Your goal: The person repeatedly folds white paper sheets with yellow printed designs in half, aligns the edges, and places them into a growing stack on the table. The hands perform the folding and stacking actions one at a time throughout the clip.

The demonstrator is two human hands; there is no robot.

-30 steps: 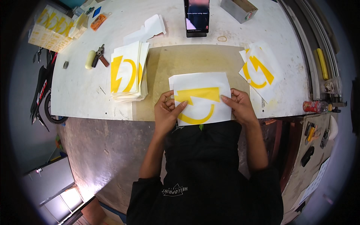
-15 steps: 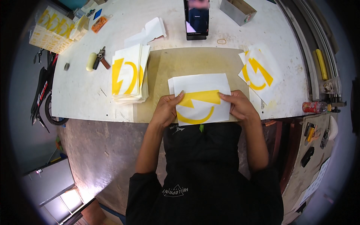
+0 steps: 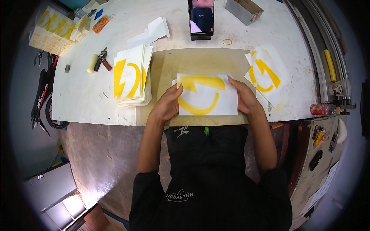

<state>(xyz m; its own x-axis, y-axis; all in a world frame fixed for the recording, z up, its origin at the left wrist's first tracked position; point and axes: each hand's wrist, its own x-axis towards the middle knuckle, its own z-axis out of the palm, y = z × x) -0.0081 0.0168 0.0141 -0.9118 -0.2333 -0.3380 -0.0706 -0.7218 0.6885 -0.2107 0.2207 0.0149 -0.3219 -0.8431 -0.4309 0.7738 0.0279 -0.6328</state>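
Observation:
A white sheet (image 3: 225, 102) with a yellow printed zigzag and curve is held before me, over the tan mat (image 3: 165, 63) near the table's front edge. My left hand (image 3: 166, 102) grips its left side, thumb on top and fingers mostly hidden beneath. On the opposite side my right hand (image 3: 246, 97) is closed round the sheet's edge, its thumb at the far corner. A white corner of a second sheet pokes out behind the left edge. Left of the mat stands a thick stack of similar sheets (image 3: 133, 81); a few more printed sheets (image 3: 266, 75) lie askew to the right.
A phone (image 3: 202, 19) stands upright at the back, beside a grey metal box (image 3: 243, 11). Keys (image 3: 103, 59), a plastic bag of printed sheets (image 3: 54, 30) and a torn white paper (image 3: 154, 31) are at the left. A bottle (image 3: 323, 109) lies by the right edge.
Both hands have moved the sheet slightly away from me, and its near edge no longer overhangs the table edge. My right thumb has shifted to the far corner.

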